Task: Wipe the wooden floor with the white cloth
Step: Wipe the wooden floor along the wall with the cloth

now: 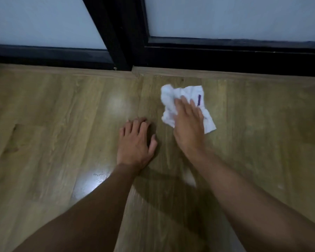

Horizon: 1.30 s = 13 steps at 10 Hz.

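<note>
Right hand [188, 122] flat on the crumpled white cloth [171, 102] (purple mark on it), fingers straight, pressing it to the floor [53, 115], left hand [135, 142] just left of the cloth, fingers spread on the boards, black frame [225, 55] beyond the cloth

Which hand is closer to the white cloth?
Right. The right hand presses on the cloth; the left hand rests on the floor, apart from it to its left.
</note>
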Each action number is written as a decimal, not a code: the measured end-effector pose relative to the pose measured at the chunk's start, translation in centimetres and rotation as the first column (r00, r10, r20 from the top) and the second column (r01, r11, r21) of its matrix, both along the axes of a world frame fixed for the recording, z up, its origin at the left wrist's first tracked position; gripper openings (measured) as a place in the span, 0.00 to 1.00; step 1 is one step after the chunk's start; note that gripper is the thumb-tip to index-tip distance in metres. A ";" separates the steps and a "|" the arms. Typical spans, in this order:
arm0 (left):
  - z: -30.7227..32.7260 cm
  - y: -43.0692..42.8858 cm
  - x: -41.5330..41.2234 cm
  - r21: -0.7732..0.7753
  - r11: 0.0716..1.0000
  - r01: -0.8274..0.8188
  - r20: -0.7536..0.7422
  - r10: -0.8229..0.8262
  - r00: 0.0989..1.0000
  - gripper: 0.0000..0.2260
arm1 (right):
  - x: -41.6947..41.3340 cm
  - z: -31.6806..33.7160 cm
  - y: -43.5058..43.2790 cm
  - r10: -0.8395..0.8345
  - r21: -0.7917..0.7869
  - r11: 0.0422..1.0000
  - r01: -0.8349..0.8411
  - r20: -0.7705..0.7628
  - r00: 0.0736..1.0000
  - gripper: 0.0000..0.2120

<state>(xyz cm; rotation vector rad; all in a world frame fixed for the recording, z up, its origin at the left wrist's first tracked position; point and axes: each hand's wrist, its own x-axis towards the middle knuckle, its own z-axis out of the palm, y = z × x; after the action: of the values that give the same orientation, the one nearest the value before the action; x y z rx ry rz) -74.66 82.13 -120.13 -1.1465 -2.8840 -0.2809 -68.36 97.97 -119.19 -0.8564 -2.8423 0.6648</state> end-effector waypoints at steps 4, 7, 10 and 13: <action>4.7 -2.9 -0.5 -0.436 0.873 0.217 0.236 -0.121 0.964 0.29 | -2.8 2.8 1.0 0.061 -0.036 0.998 -0.056 0.163 0.985 0.22; 7.4 -1.1 -1.6 -0.615 0.687 0.388 0.320 -0.231 0.919 0.27 | 1.8 3.5 1.5 0.340 -0.014 0.939 -0.343 0.167 0.926 0.19; 11.1 -2.6 -3.1 -0.569 0.679 0.464 0.484 -0.180 0.856 0.25 | 0.8 4.1 -6.4 0.148 0.037 0.984 -0.174 0.372 0.916 0.27; 7.6 -7.8 -6.0 -0.522 0.723 0.453 0.433 -0.234 0.871 0.27 | -5.4 4.1 1.4 0.073 0.086 0.990 -0.109 0.342 0.937 0.24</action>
<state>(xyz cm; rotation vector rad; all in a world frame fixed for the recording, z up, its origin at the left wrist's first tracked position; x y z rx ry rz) -80.67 74.32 -112.53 -1.9292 -3.1188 0.5793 -73.76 99.41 -115.10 -0.9048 -3.2061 0.4051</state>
